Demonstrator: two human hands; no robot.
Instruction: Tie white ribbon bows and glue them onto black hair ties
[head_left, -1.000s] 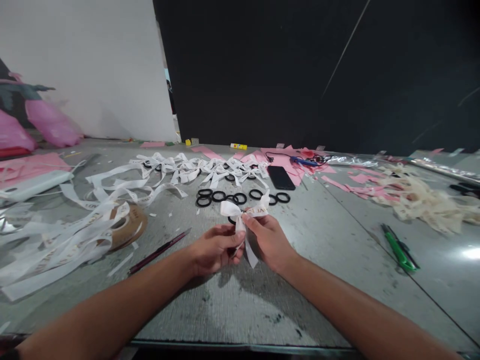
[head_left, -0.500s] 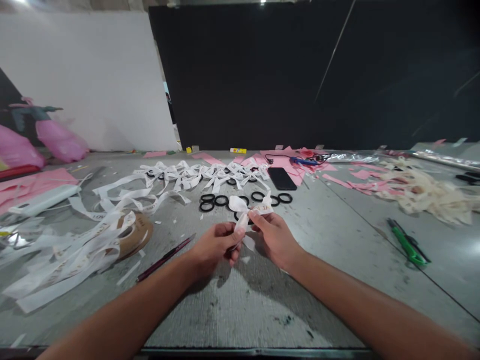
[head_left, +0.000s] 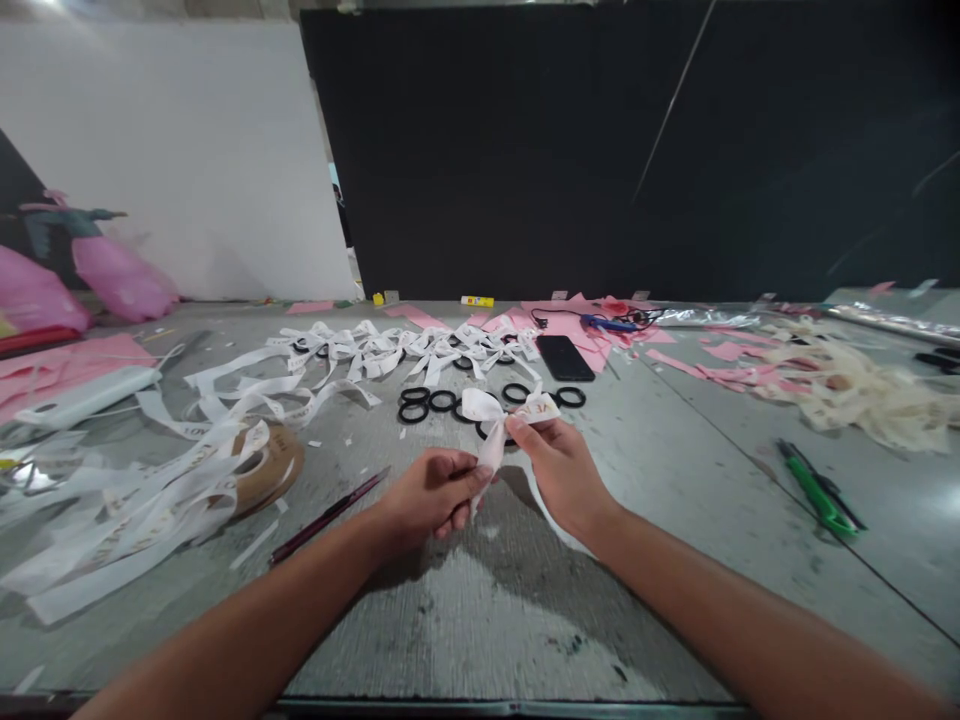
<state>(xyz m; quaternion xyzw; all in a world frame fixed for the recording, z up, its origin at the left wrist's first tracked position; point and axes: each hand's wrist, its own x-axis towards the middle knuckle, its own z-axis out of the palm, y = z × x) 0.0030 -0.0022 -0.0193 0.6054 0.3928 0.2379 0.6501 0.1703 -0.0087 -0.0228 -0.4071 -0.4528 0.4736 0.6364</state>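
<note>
Between my hands is a white printed ribbon [head_left: 491, 447] tied in a bow, with loops standing up at left and right. My left hand [head_left: 436, 492] pinches the tail that hangs down on its side. At the bow's right side, my right hand [head_left: 559, 462] grips the ribbon near the knot, and another tail hangs below that hand. Just behind the bow lie several black rings [head_left: 414, 411], partly covered by it. Farther back, a row of white ribbon bows [head_left: 360, 350] is spread out, some with black rings.
At left, loose ribbon trails from a cardboard spool [head_left: 281, 470], beside a dark pen-like tool [head_left: 330, 515]. A phone [head_left: 564, 358] lies behind the rings. A green cutter [head_left: 821, 490] and cream fabric strips [head_left: 862, 390] are at right. Pink sheets [head_left: 592, 345] lie at the back.
My hands have moved slightly apart. The left tail is drawn out longer and straighter, and the ribbon tail under my right hand shows more.
</note>
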